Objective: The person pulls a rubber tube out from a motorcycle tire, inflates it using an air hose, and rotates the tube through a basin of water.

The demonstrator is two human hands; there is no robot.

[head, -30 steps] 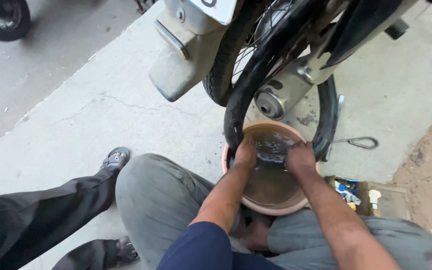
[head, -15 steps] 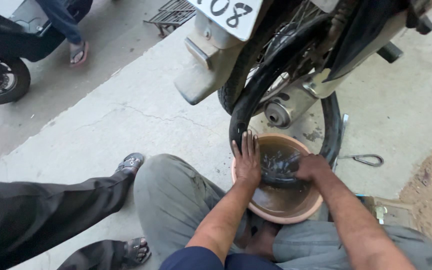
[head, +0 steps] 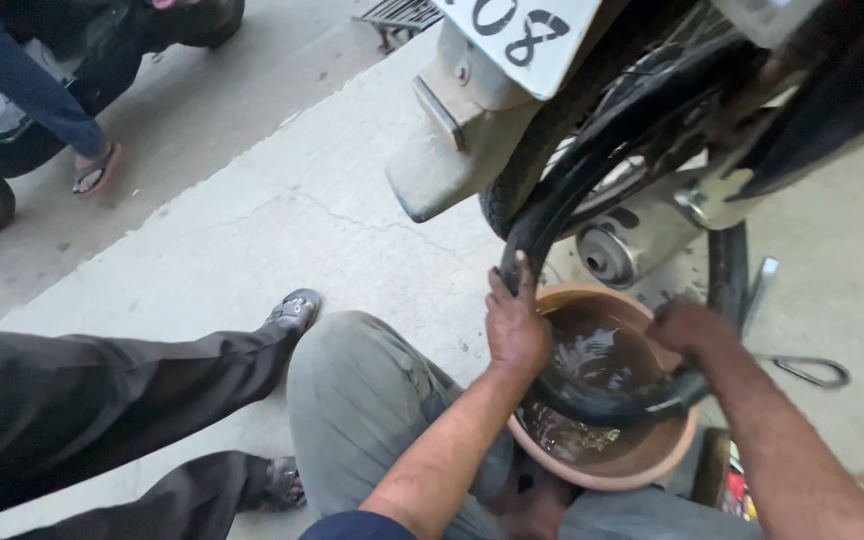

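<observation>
Dunking tube (head: 592, 405) in basin (head: 642, 465), at 5 o'clock below wheel (head: 542, 170). Left hand (head: 514, 325) clamped on tube at rim's 10 o'clock, right hand (head: 687, 330) closed on it at 2. Probably leak-checking; next, feeding a fresh section under.

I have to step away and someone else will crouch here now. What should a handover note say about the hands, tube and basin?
Left hand: gripping the black inner tube at the basin's near-left rim.
Right hand: pressing the tube down on the far side.
The tube's lowest loop sits in the murky water of the terracotta basin; the rest arcs up to the motorbike's rear wheel.
Done: one section dunked.
Left: the part above water.
</observation>
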